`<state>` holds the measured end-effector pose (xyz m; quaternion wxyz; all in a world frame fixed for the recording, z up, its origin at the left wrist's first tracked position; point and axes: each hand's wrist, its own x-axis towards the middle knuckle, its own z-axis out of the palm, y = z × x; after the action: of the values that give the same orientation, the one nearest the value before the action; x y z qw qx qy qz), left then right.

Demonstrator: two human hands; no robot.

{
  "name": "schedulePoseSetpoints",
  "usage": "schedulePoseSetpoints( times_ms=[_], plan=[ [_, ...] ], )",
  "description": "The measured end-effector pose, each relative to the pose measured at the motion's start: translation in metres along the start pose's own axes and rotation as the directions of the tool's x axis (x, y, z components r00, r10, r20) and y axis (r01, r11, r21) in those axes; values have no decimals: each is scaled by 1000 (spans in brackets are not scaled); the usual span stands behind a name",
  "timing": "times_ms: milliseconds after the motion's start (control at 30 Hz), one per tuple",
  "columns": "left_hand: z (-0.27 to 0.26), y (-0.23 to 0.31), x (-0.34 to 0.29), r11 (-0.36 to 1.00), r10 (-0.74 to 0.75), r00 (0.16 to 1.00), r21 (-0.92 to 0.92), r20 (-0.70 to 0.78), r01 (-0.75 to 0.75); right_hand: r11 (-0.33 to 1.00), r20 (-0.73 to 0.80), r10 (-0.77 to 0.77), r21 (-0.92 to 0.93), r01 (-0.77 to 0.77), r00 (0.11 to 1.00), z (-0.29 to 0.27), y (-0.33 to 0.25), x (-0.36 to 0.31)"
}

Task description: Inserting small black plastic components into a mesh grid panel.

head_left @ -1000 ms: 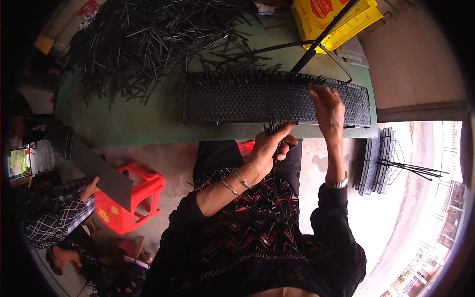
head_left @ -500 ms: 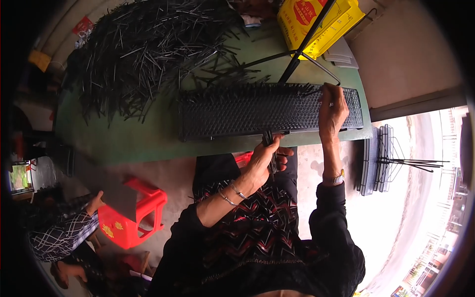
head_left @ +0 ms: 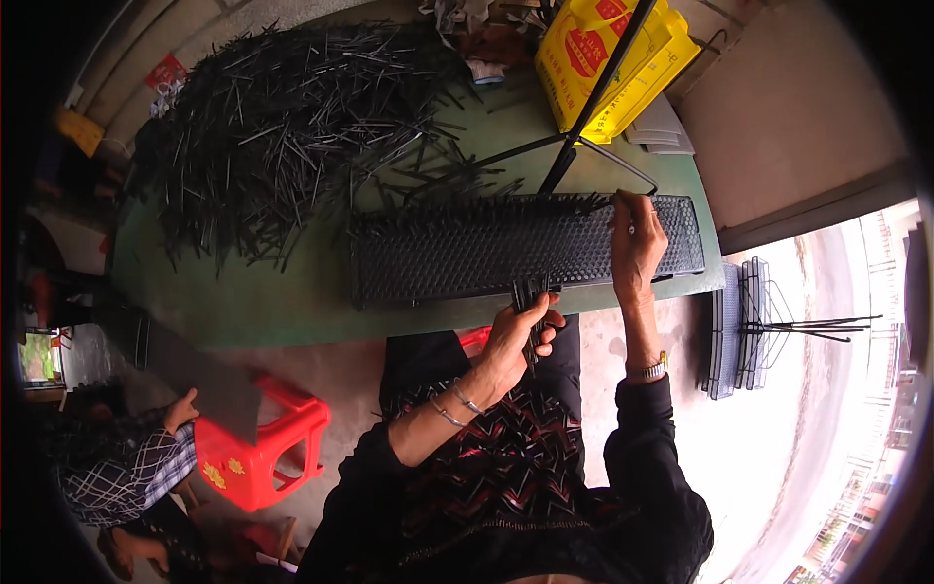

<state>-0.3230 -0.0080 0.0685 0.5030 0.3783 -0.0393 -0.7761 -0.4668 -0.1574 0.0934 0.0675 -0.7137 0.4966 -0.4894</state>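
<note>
A long black honeycomb-like rack (head_left: 564, 251) lies across the near part of the green table, with short black strips standing in rows along its far and left parts. Below its near edge, my left hand (head_left: 518, 331) is closed around a bundle of thin black strips (head_left: 529, 294) whose ends stick up past the fingers. My right hand (head_left: 638, 251) reaches over the rack's right part, thumb and fingers pinched together at the far edge, where the row of strips ends. Whatever sits between those fingertips is too small to make out.
A large heap of black strips (head_left: 292, 136) covers the back left of the green table (head_left: 233, 307). A black metal stand (head_left: 564, 156) rises behind the rack near a yellow bag (head_left: 608, 73). A red stool (head_left: 292, 438) and another person's hand (head_left: 181, 409) are at the left.
My right hand has shifted slightly left along the rack's far edge. The left hand still holds the bundle, its fingers curled closer. The table sits slightly lower in view.
</note>
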Motion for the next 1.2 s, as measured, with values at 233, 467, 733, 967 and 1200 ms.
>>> schedulePoseSetpoints(
  times_ms=[233, 467, 733, 967, 1200],
  plan=[
    [2, 3, 1, 999, 35, 999, 30, 35, -36, 999, -8, 18, 34, -18, 1000, 2, 2, -1],
    [4, 2, 3, 998, 53, 997, 31, 47, -54, 999, -2, 31, 44, -31, 1000, 4, 4, -3],
    [10, 5, 3, 993, 84, 996, 77, 14, -85, 991, 83, -78, -104, 86, 994, 3, -3, -5],
    [10, 2, 13, 988, 126, 992, 99, -29, -123, 986, 222, 146, -110, -124, 964, -5, -13, -12],
    [24, 9, 4, 990, 30, 988, 138, -152, -9, 832, 587, 318, 204, -516, 745, -32, -29, -29]
  ],
)
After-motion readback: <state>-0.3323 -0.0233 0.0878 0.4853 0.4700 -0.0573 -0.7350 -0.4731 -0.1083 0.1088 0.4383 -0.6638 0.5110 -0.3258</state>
